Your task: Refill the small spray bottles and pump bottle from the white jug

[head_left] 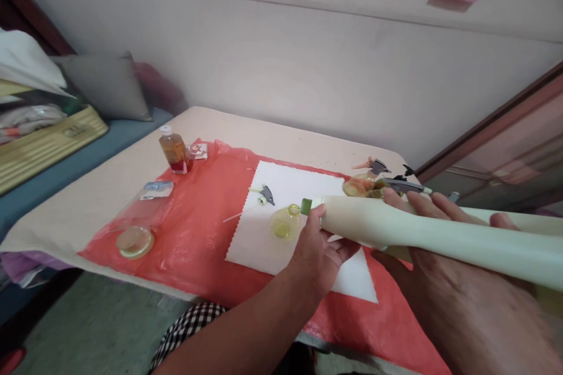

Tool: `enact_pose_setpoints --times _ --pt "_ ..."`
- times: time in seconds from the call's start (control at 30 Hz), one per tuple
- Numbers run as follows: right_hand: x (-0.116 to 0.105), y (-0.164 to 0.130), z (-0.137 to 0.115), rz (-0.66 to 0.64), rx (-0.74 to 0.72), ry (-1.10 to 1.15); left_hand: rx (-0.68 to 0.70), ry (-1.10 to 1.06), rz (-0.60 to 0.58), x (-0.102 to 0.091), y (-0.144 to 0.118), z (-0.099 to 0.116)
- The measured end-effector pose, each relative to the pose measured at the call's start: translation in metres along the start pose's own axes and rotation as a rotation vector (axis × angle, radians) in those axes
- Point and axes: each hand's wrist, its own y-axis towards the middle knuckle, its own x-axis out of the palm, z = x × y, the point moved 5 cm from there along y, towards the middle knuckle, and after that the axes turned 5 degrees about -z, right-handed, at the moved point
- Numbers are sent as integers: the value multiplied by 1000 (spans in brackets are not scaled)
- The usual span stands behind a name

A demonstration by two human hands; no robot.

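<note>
A large pale green plastic jug-like container (373, 220) lies nearly level across the right side, its narrow end pointing left. My left hand (319, 252) grips that end, thumb on the near side and fingers underneath. My right hand (466, 287) is wrapped round its long handle-like part, fingertips showing over the top. A small green piece (307, 206) shows at the narrow end. Just left of it, a clear yellowish spray bottle (285, 225) stands without a top on a white sheet (250, 246). Its likely match, a grey trigger spray head (266, 194) with a thin tube, lies behind it.
Red plastic sheeting (189, 234) covers much of the table. At left are an amber liquid bottle (173, 149), a small packet (157, 189) and a round lidded container (135, 242). More spray bottles (360, 184) stand behind the jug. A wall (281, 70) closes the back.
</note>
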Motion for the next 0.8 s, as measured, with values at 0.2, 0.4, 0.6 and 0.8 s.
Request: enact_pose_setpoints --times 0.2,0.4,0.6,0.8 --pt "3 1 -1 -80 -15 -139 -3 3 -10 2 -1 0" --pt "0 2 -3 -96 -17 -85 -6 -16 -7 2 -2 0" --pt "-5 4 -7 -114 0 -143 -1 -36 -41 2 -1 -1" --pt "-3 3 -7 -102 -8 -113 9 -59 -45 2 0 0"
